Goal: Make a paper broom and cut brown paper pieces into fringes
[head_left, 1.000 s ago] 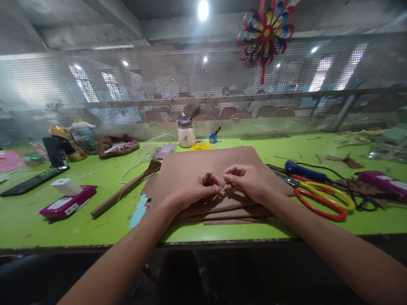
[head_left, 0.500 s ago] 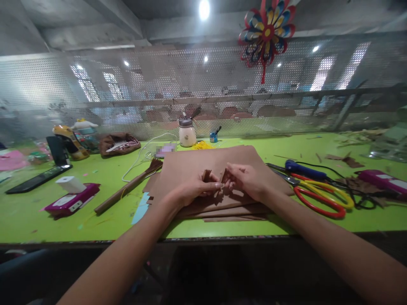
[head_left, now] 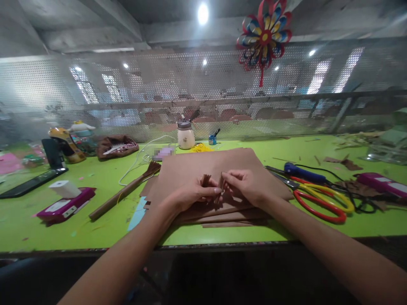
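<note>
Over a stack of brown paper sheets (head_left: 203, 163), my two hands are close together. My left hand (head_left: 192, 192) is closed, with a small bunch of folded brown paper (head_left: 206, 180) sticking up from its fingers. Thumb and forefinger of my right hand (head_left: 241, 184) pinch a narrow brown paper strip (head_left: 221, 181), upright beside my left thumb tip. The strip's lower end meets the left fingertips. My curled fingers hide part of both pieces. Left of the stack lies a rolled brown paper tube (head_left: 124, 195) with a fringed end.
Scissors (head_left: 318, 203) with red and yellow handles and a blue-handled tool (head_left: 303, 173) lie to the right. At left are a purple power strip (head_left: 66, 207) and a phone stand (head_left: 34, 182). A jar (head_left: 186, 136) and a small blue bottle (head_left: 213, 138) stand behind the paper.
My right hand has shifted slightly left and turned its paper strip more upright against the left fingertips. The whole view has tilted a little.
</note>
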Motion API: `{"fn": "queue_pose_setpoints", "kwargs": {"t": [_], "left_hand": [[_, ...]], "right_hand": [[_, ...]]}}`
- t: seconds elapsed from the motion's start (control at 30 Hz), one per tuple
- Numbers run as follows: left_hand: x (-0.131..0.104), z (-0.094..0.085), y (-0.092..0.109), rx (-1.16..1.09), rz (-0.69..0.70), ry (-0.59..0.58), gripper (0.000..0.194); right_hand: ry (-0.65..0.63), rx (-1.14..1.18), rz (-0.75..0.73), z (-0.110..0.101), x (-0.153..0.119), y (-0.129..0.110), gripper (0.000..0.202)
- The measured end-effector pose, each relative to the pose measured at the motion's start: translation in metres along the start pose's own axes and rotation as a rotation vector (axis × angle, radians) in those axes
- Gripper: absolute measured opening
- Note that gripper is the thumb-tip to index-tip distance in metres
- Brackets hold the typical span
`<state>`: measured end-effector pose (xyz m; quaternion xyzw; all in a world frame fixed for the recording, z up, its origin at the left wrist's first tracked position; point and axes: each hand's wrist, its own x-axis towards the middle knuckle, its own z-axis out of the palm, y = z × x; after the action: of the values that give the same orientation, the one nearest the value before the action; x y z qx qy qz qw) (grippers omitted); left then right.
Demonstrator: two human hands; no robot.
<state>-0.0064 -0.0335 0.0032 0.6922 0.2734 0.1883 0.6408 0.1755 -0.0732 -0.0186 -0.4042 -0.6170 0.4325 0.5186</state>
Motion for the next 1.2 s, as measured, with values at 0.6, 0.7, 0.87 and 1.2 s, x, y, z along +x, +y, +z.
{"fn": "queue_pose_setpoints", "kwargs": {"t": [0.6,0.7,0.87,1.2], "left_hand": [[0.005,0.002,-0.004,0.087,0.032,0.05,0.026],[0.005,0.001,-0.005,0.06,0.026,0.071,0.027],[0.007,0.0,-0.005,0.027,0.025,0.113,0.027],[0.007,-0.001,-0.006,0.007,0.032,0.081,0.023]], "right_hand": [[0.171,-0.13,0.041,0.004,-0.003,-0.014,0.029],[0.157,-0.171,0.059,0.005,-0.003,-0.013,0.028],[0.11,-0.22,0.038,0.006,-0.001,-0.005,0.025],[0.085,-0.228,0.032,0.007,0.001,0.002,0.025]]}}
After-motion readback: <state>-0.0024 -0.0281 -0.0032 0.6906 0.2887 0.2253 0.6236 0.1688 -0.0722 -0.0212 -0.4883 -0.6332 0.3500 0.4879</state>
